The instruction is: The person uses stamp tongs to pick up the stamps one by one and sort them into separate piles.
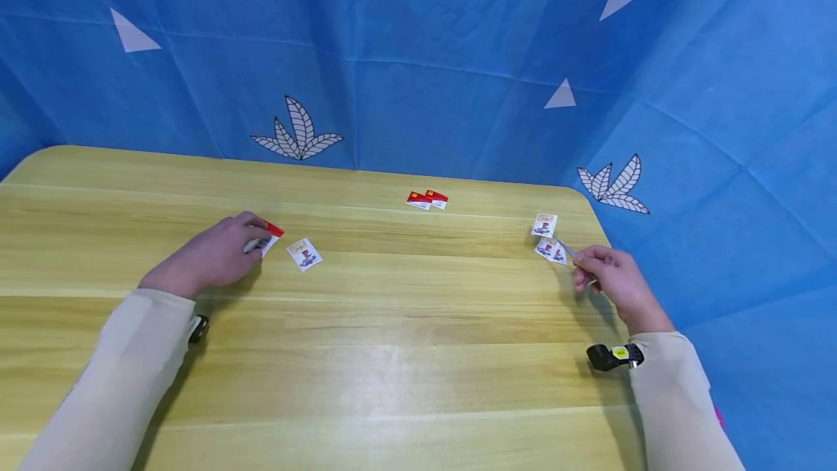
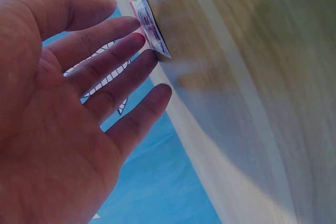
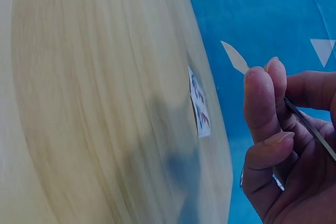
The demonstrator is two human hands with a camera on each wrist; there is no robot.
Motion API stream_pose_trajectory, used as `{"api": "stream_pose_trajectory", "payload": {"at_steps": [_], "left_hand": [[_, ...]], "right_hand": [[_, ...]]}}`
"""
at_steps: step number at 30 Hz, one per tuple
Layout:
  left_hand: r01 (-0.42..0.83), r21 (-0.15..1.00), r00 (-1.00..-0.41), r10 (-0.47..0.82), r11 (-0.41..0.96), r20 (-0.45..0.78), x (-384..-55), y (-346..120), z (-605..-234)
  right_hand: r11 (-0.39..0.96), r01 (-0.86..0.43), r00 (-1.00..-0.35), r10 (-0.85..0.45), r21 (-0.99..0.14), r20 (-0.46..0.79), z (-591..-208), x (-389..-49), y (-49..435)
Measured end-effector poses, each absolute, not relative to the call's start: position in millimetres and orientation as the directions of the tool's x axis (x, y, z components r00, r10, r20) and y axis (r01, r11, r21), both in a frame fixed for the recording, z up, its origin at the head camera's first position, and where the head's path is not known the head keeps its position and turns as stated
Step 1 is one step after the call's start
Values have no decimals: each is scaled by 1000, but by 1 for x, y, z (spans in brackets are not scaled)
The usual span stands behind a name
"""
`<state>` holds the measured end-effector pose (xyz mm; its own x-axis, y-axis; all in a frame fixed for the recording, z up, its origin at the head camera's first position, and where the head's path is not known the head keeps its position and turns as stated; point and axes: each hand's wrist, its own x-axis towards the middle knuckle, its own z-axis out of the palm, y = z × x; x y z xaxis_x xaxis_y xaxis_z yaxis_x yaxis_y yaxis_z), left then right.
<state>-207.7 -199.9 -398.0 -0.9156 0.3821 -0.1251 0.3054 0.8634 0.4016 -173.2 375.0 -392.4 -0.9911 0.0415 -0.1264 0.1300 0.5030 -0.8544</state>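
Note:
My left hand (image 1: 219, 249) is at the table's left, its fingers (image 2: 113, 69) nearly straight. The fingertips reach a small picture stamp (image 2: 151, 27) with a red part (image 1: 273, 228); the thumb lies apart from it in the left wrist view. My right hand (image 1: 615, 278) pinches a thin metal tool (image 3: 315, 132), apparently tweezers. At the tool's tip is a picture stamp (image 1: 544, 224), seemingly above the table. Beneath lie overlapping picture stamps (image 1: 551, 250). A pale pointed piece (image 3: 234, 57) shows past the right fingertips; I cannot tell whether it is tool or stamp.
Another picture stamp (image 1: 304, 254) lies just right of my left hand. Two overlapping red-and-white stamps (image 1: 420, 200) lie near the table's back edge. The wooden table (image 1: 392, 355) ends at a blue patterned cloth (image 1: 425, 57) behind and to the right.

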Motion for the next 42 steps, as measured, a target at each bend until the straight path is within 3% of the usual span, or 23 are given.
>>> {"api": "stream_pose_trajectory", "payload": {"at_steps": [42], "left_hand": [[307,408,-916,384,859,-118,-208,-201,-399]], "right_hand": [[542,263,-964,110,-798,-243,-401,-176,393]]}}
